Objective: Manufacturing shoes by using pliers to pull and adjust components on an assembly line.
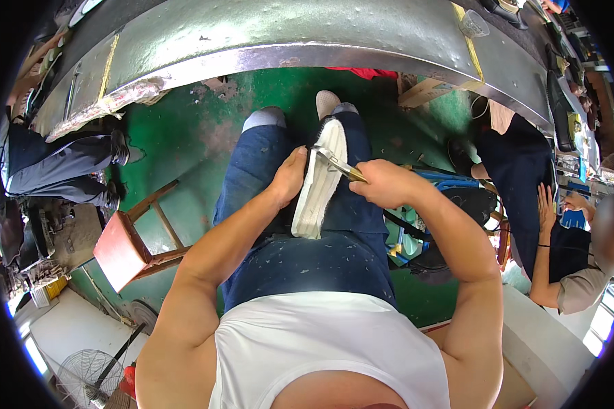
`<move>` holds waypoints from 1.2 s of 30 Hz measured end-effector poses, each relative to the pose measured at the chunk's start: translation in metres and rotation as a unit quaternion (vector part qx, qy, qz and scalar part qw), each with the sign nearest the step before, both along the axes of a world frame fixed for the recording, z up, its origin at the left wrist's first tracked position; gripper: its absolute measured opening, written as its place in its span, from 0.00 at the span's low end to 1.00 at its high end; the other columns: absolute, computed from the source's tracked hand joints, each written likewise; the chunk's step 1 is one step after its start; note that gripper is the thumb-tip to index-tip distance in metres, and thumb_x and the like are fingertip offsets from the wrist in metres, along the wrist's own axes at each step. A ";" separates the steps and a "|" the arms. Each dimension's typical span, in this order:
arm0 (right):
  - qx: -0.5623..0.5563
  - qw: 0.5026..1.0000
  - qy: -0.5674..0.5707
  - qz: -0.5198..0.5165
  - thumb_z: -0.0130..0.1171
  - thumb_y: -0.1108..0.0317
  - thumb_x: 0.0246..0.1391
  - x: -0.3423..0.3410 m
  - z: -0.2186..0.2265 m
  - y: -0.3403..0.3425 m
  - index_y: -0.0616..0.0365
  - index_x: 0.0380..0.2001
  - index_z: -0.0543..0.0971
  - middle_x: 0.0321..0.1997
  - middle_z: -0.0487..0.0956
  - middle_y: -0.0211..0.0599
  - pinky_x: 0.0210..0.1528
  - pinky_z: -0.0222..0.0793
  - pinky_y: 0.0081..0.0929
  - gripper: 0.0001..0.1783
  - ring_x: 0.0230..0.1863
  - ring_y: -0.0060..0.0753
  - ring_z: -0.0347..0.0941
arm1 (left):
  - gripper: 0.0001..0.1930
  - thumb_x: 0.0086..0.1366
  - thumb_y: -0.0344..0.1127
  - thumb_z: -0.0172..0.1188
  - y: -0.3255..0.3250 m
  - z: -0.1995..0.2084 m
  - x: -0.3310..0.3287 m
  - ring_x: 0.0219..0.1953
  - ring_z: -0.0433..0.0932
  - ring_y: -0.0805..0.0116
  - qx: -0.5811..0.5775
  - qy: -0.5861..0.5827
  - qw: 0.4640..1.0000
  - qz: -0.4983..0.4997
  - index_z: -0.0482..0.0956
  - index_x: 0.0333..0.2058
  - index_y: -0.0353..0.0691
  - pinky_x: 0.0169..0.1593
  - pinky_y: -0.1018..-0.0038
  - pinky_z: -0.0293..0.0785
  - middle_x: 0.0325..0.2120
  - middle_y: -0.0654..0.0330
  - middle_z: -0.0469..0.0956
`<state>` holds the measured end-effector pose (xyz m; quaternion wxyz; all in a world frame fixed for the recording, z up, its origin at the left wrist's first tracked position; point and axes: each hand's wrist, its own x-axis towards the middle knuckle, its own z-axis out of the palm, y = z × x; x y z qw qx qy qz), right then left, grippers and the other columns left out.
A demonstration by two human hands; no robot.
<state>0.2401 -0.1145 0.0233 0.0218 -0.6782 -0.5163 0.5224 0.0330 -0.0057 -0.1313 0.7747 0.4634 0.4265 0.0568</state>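
Note:
A shoe (314, 204) rests upside down on my lap between my thighs, its pale underside facing up and its toe pointing away from me. My left hand (290, 177) is closed on the left side of the shoe; the fingers are mostly hidden behind it. In my right hand (387, 183) are metal pincers (346, 170), gripped by the handles. Their head reaches across the sole to the left edge of the shoe, near the forefoot. Whether the jaws pinch material there is too small to tell.
A metal-topped workbench (266, 27) crosses in front of my knees, with a clear plastic cup (474, 24) on it. A stool with a red seat (121, 249) stands at left, and a fan (89, 376) behind it. Another person (573, 259) sits at right; a co-worker's legs (68, 163) show at left.

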 end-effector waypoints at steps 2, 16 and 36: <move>0.098 0.994 -0.019 -0.052 0.58 0.60 0.60 -0.018 -0.029 -0.016 0.64 0.31 0.75 0.26 0.79 0.49 0.36 0.71 0.44 0.15 0.31 0.53 0.78 | 0.31 0.77 0.53 0.42 0.002 -0.004 -0.003 0.59 0.70 0.63 -0.073 -0.040 0.996 0.028 0.63 0.65 0.30 0.64 0.70 0.63 0.58 0.48 0.72; -0.117 0.652 0.649 -0.374 0.59 0.63 0.63 0.001 -0.104 -0.075 0.72 0.56 0.71 0.44 0.81 0.47 0.27 0.80 0.20 0.26 0.40 0.40 0.82 | 0.38 0.62 0.44 0.69 0.015 0.065 0.045 0.51 0.78 0.63 -0.022 0.050 0.997 -0.051 0.64 0.64 0.30 0.55 0.69 0.74 0.51 0.49 0.78; 0.056 0.988 0.009 -0.143 0.51 0.54 0.67 0.033 -0.039 -0.017 0.66 0.33 0.78 0.27 0.81 0.41 0.33 0.73 0.33 0.23 0.24 0.34 0.78 | 0.39 0.58 0.41 0.70 0.033 0.058 0.054 0.53 0.77 0.58 0.003 0.109 0.984 -0.141 0.62 0.62 0.26 0.57 0.64 0.73 0.53 0.46 0.75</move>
